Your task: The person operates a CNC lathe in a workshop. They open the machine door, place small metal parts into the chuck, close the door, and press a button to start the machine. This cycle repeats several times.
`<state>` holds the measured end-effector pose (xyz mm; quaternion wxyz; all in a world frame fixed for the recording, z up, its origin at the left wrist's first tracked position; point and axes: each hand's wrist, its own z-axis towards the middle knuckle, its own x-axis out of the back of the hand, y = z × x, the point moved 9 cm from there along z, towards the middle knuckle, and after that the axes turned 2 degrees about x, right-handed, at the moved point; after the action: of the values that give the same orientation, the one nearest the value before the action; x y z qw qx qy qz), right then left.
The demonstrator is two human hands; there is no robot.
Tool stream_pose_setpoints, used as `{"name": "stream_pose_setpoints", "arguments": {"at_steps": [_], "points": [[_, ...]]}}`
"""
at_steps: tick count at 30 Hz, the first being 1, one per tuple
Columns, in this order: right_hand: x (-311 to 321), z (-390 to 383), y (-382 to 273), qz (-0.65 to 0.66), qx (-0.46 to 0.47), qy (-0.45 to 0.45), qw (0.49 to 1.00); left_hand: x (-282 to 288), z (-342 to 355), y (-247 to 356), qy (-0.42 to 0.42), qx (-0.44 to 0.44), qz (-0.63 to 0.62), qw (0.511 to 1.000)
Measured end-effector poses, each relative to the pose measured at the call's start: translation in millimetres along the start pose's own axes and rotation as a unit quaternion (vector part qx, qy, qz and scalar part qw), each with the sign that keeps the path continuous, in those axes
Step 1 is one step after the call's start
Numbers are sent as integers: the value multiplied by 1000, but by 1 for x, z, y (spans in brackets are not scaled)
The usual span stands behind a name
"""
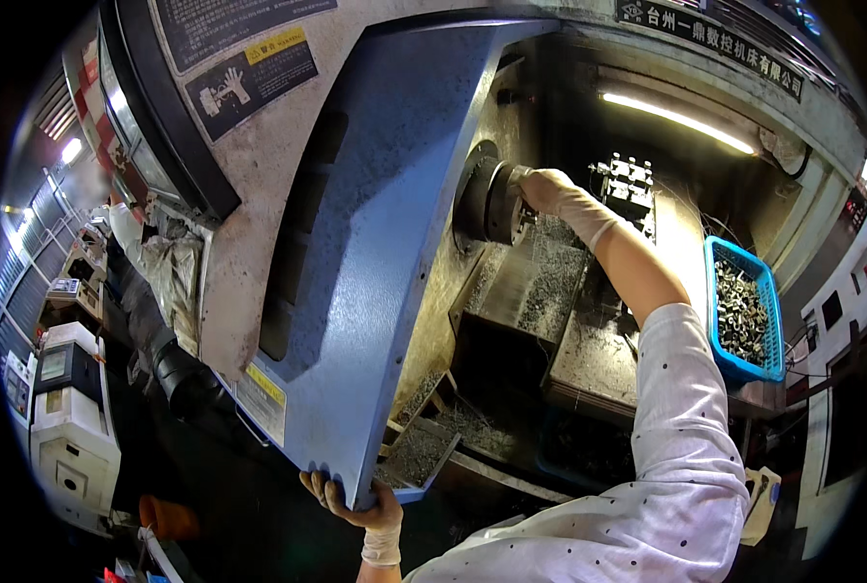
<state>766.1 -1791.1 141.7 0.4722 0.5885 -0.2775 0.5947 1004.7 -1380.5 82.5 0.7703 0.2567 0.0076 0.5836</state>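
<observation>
My left hand clamps its fingers on the blue door, holding it aside from the chuck, where my right hand's fingers close on its face.

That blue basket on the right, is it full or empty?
Partly full. The blue basket holds a heap of small grey metal pieces covering its bottom, but its mesh walls still rise above the heap.

- One view only: a wide fisheye worn on the person's head, looking down and forward into the open lathe.
- It sits close (arm's reach) to the blue sliding door.
- Straight edges bend toward the dark rim.
</observation>
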Motion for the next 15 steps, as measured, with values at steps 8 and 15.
{"name": "stream_pose_setpoints", "arguments": {"at_steps": [8,15], "points": [[-6,-14,54,190,-243,263,914,-7,3,3,-20,2,-18,1000],[45,-126,-44,96,-22,349,932,1,5,-3,1,-15,26,1000]]}}
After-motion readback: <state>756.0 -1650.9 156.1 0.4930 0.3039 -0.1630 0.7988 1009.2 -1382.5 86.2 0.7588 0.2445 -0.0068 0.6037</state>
